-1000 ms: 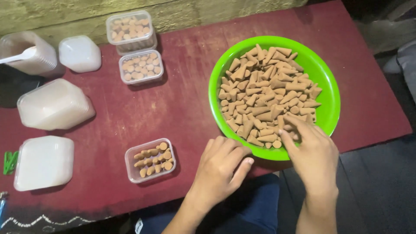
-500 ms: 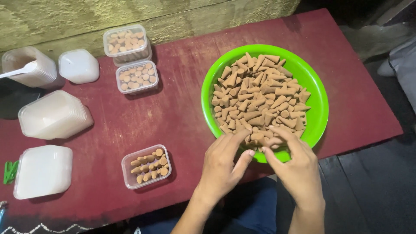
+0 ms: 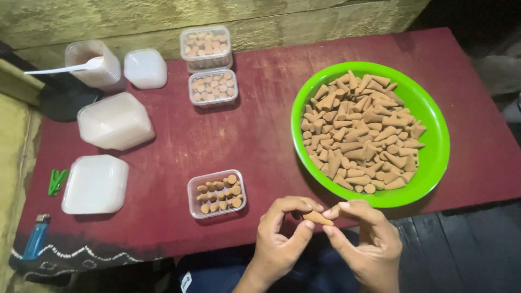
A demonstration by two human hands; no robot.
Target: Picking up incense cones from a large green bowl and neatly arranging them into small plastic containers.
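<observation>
My left hand [image 3: 282, 233] and my right hand [image 3: 366, 239] meet at the near table edge, fingertips pinching one tan cone [image 3: 317, 218] between them. Just beyond them sits a green bowl [image 3: 434, 163] heaped with many tan cones [image 3: 361, 133]. To the left of my hands stands a small clear tub [image 3: 216, 193], partly filled with cones lying in rows.
Two more filled clear tubs [image 3: 213, 88] [image 3: 205, 45] stand at the back of the dark red table [image 3: 260, 135]. White lids and stacked tubs [image 3: 114, 120] [image 3: 96, 184] [image 3: 145, 68] lie at left, plus a cup holding a white spoon [image 3: 92, 64], green clips [image 3: 56, 180] and a blue lighter [image 3: 37, 237].
My hands have pulled back from the bowl's near rim toward me, now holding a single cone between them. The view has shifted right and closer.
</observation>
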